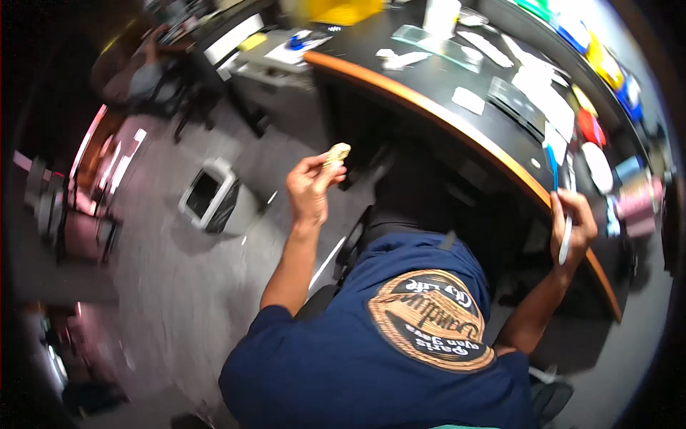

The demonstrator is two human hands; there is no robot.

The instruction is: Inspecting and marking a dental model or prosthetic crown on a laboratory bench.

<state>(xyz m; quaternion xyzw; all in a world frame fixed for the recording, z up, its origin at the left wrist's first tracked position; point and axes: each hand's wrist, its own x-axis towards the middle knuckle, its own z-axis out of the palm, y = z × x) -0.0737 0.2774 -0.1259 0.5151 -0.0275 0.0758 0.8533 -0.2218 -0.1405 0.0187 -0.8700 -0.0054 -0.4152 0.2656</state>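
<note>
My left hand [311, 190] is raised in front of my body, left of the desk. Its fingertips pinch a small pale-yellow lump [338, 153], rough and crumpled in look; I cannot make out its kind. Over the right part of the desk edge, my right hand [574, 227] is closed around a slim white-handled tool [565, 247], whose handle sticks out below the fingers. A thin blue stick [552, 166] rises from the same fingers; whether it is held or lies on the desk behind, I cannot tell.
The black desk [429, 75] has an orange front edge [429, 100]. On it lie a glass plate [436, 48], a dark flat box [516, 107], a white square [468, 100] and a red object [591, 127]. A grey bin [239, 204] stands left; a person [146, 75] sits farther off.
</note>
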